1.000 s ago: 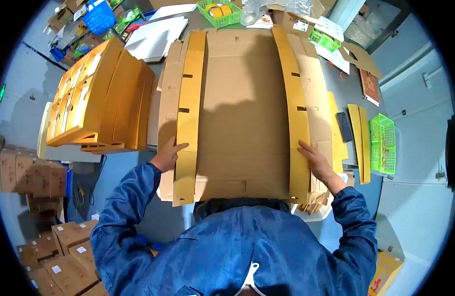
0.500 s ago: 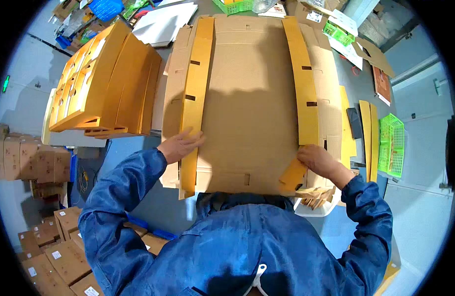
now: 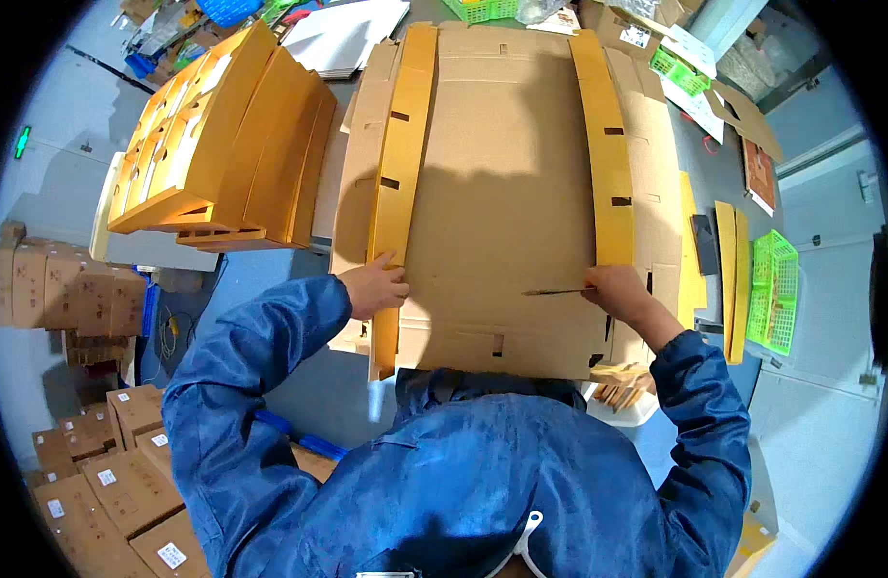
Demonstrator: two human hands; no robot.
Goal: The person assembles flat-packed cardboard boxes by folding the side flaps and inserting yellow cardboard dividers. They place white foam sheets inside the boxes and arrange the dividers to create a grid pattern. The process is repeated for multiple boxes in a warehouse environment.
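Note:
A large brown cardboard sheet (image 3: pixel 506 207) lies before me with slots along its edges. Two long yellow cardboard strips with dark slots run along it, a left strip (image 3: pixel 405 125) and a right strip (image 3: pixel 612 173). My left hand (image 3: pixel 374 287) lies across the left strip near its lower end, fingers curled over it. At the near end of the right strip, my right hand (image 3: pixel 619 292) is closed. A thin dark edge (image 3: pixel 556 292) juts left from its fingers; it looks like the strip's end turned edge-on.
Stacked yellow boxes (image 3: pixel 241 144) stand at the left. Green baskets (image 3: pixel 773 289), more yellow strips (image 3: pixel 733 279) and a dark block (image 3: pixel 703 243) lie to the right. A white bin (image 3: pixel 625 403) with brown pieces sits below the sheet's near right corner. Cartons (image 3: pixel 126 486) fill the lower left.
My right hand has turned the near end of the right strip from flat-facing to a thin edge. My left hand has curled its spread fingers over the left strip.

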